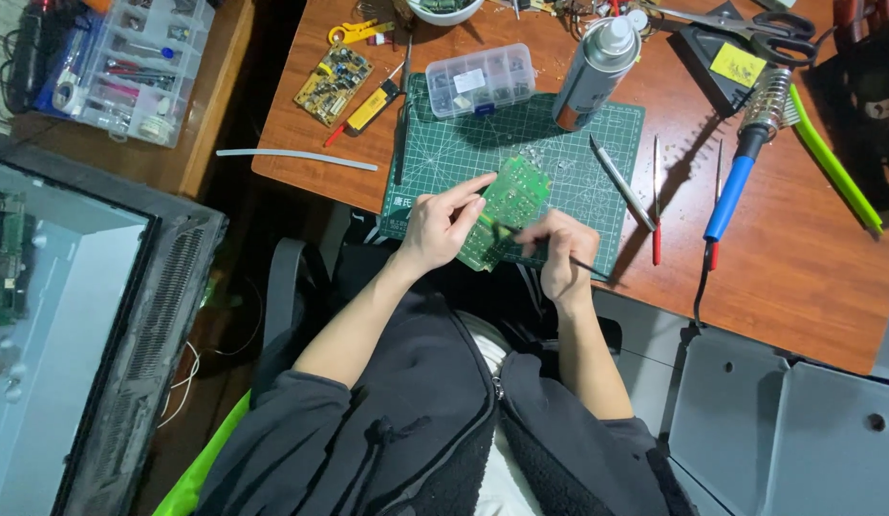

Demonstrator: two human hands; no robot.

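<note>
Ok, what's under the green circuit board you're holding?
The green cutting mat lies under the green circuit board, on the wooden desk. The left hand grips the board's edge; the right hand holds a thin dark tool. The mat directly beneath is covered.

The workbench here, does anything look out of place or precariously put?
A little. The white strip pokes out past the wooden desk's left edge, and the green circuit board in the left hand hangs partly off the cutting mat. The right hand holds a thin dark tool. Nothing looks spilled or broken.
</note>
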